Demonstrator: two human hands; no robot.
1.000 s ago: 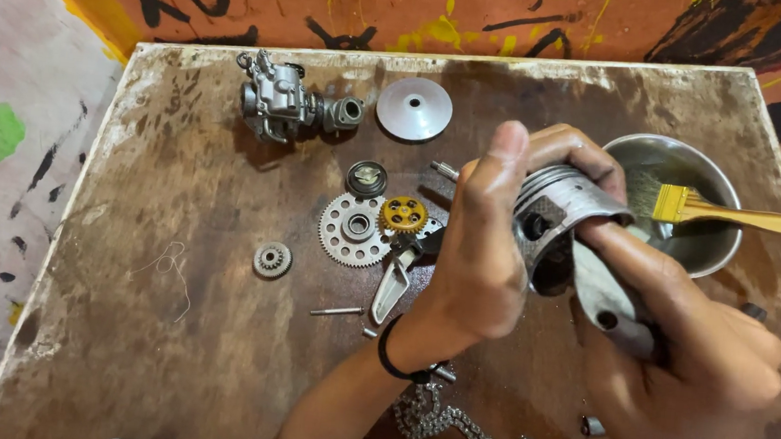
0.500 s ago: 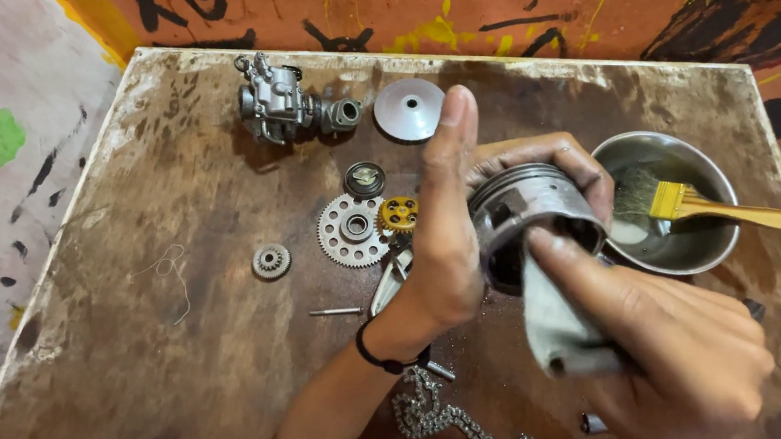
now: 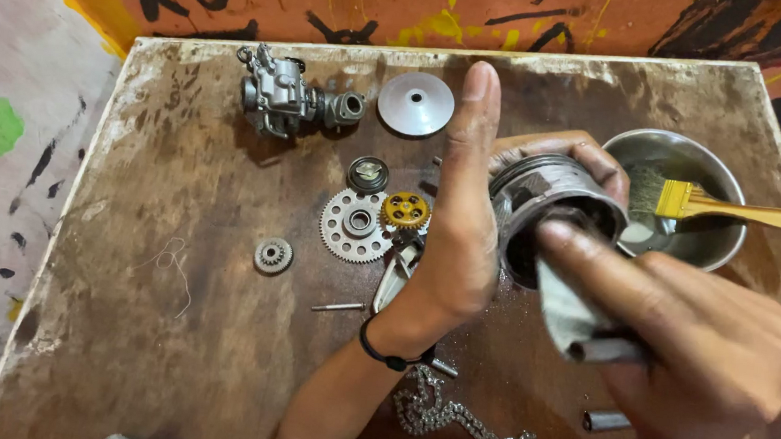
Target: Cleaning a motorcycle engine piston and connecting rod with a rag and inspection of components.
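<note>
Here, left hand (image 3: 464, 245) fingers wrapped around piston (image 3: 551, 210), right hand (image 3: 709, 351) fingers seemingly pinching grey rag (image 3: 566, 315) inside it.

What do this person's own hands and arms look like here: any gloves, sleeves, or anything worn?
Both hands are bare, without gloves. The left hand has a thin black band around the wrist, and its forearm shows no sleeve. The right hand wears no ring or band that shows; its forearm is out of frame.

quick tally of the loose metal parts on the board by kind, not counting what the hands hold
Gears: 3, the big sprocket, gold gear, small gear
Carburetor: 1
Round disc: 1
Chain: 1
Bowl with brush: 1
Thin pin: 1
Total: 8
</note>
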